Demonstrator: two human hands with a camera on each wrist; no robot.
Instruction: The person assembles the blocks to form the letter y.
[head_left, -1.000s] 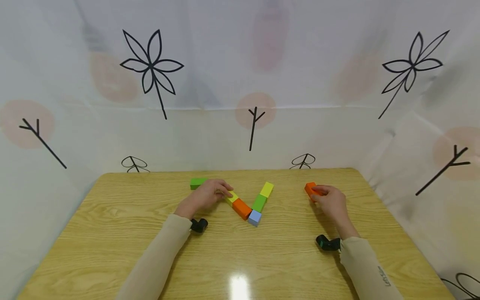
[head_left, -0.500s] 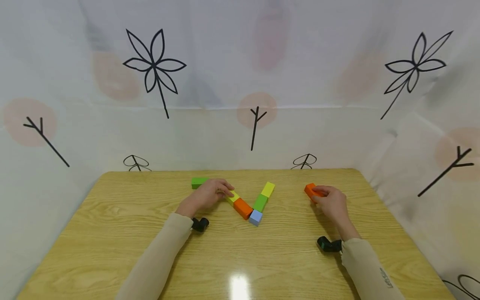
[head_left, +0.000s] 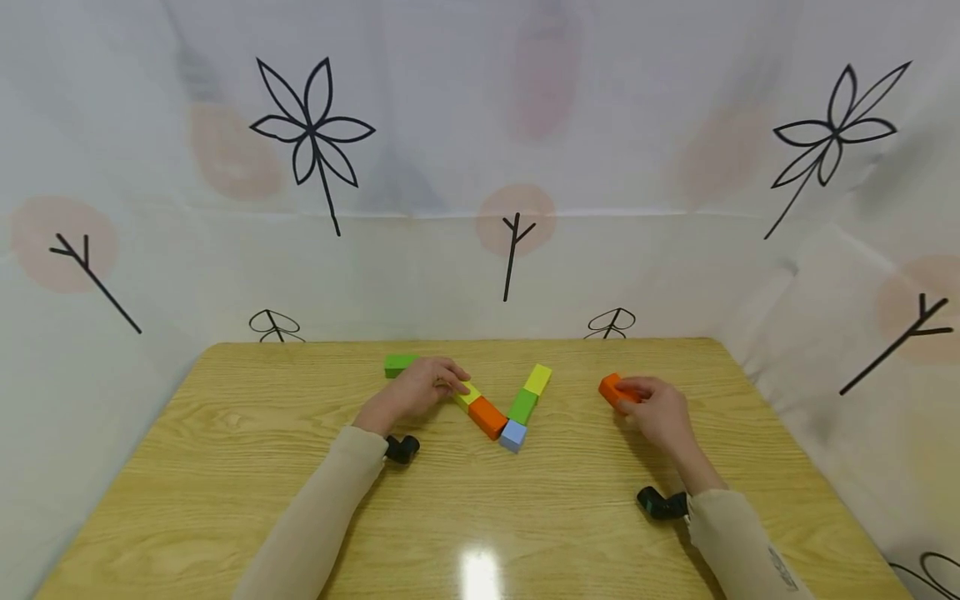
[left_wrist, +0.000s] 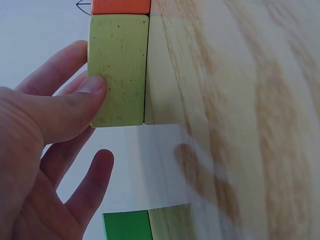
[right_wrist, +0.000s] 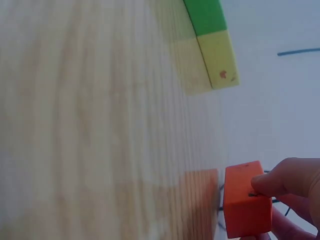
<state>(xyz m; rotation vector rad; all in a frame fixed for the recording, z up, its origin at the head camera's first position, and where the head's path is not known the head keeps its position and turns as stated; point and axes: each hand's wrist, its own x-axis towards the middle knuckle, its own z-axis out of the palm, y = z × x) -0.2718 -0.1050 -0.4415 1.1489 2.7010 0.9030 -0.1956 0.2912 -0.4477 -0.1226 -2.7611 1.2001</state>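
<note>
My left hand (head_left: 427, 387) pinches a yellow block (left_wrist: 120, 70), thumb on its near face and fingers behind it. That block stands end to end with an orange block (head_left: 487, 417), whose lower end meets a light blue block (head_left: 513, 435). From the blue block a green block (head_left: 522, 407) and another yellow block (head_left: 537, 380) run up to the right, so the row forms a V. Over at the right, my right hand (head_left: 660, 412) grips a second orange block (right_wrist: 247, 200) between thumb and fingers, close over the table.
Another green block (head_left: 401, 365) lies apart, behind my left hand near the table's back edge. The wooden table (head_left: 450, 517) ends against a white patterned cloth (head_left: 420, 275). Black wrist cameras jut out below both hands.
My right hand has moved a little left and toward me with the orange block, which has turned slightly. The left hand stays on the yellow block, and the V of blocks is unchanged.
</note>
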